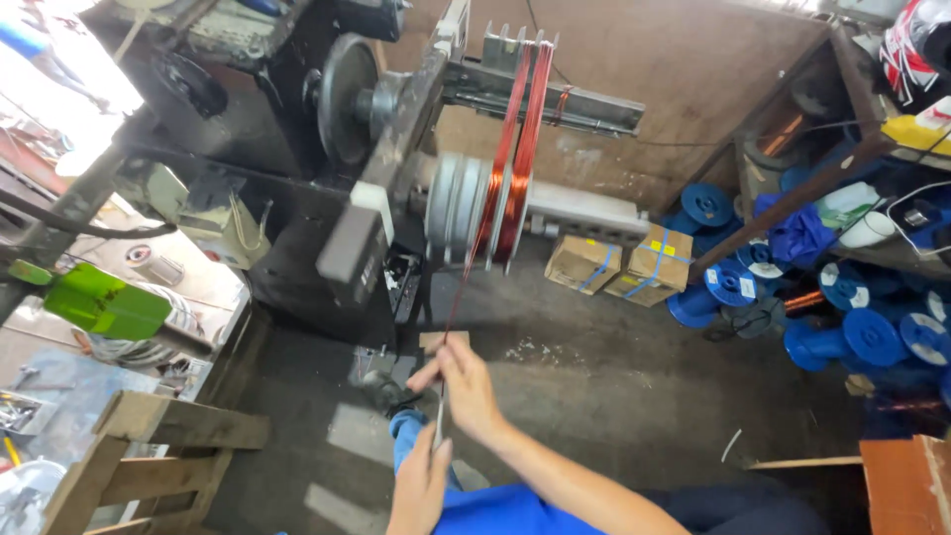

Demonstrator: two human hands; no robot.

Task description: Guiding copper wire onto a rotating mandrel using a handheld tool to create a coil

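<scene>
Your right hand (466, 381) pinches the copper wire (464, 287) betw thumb & fingers, just below the winding machine (396, 178). The wire runs from that pinch up to the copper coil (515, 149) wound on the stepped former, over the grey pulley discs (458, 208). Your left hand (421, 485) sits lower, nearer your body, closed around a thin grey tool (439, 421) – looks like a blade or cutter, can't tell which; its tip points up toward the right hand.

To do this well, imo: keep the wire taut w/ the right pinch so the coil turns don't slacken, & hold the pinch close to where the tool meets the wire, so the strand doesn't whip. Keep fingertips off the tool's edge.

Pose: right forearm reaches fwd from lower right, wrist roughly straight, knuckles up. Left hand upright, fingers curled, thumb side toward you.

Around you: blue spools (862, 337) piled at right, two strapped cardboard boxes (619, 266) on the floor behind the machine, wooden pallet frame (129, 446) at lower left, green object (99, 302) on left.
</scene>
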